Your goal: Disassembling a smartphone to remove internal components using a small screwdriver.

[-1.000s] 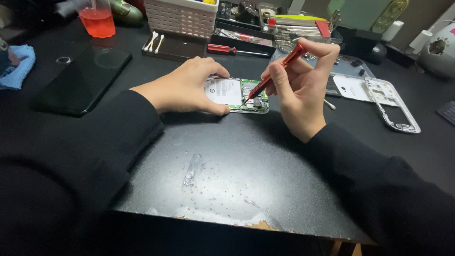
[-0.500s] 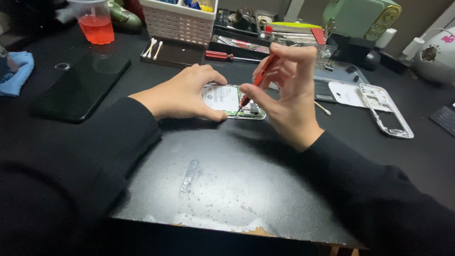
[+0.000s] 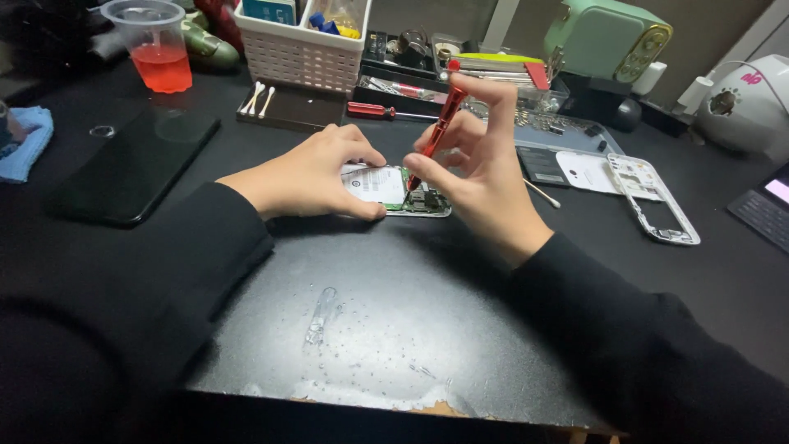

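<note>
— Left side?
— My left hand (image 3: 308,177) lies flat, fingers pinning the opened phone (image 3: 394,191) mid-bench (image 3: 394,329) so it can't slide.
— Right?
— My right hand (image 3: 485,177) pinches a red screwdriver (image 3: 436,131), tip down on the board (steep, for pressure).

Free room / obstacles, black bench (image 3: 394,329):

- Near edge, centre: open, only scuffs & specks; widest way in betw. the two sleeves.
- Centre: blocked. Left hand (image 3: 308,177) on the opened phone (image 3: 394,189), right hand (image 3: 481,177) w/ red screwdriver (image 3: 436,136) standing tilted over it.
- Left side: black phone (image 3: 131,168) flat, blue cloth (image 3: 25,144) at left edge; narrow lane betw. them.
- Far edge: cup of red liquid (image 3: 156,53), white basket (image 3: 300,49), swab tray (image 3: 288,107), tool clutter; tight.
- Right side: white phone frame (image 3: 657,201) & loose parts just beside right hand; bare strip towards right edge, near corner.
</note>
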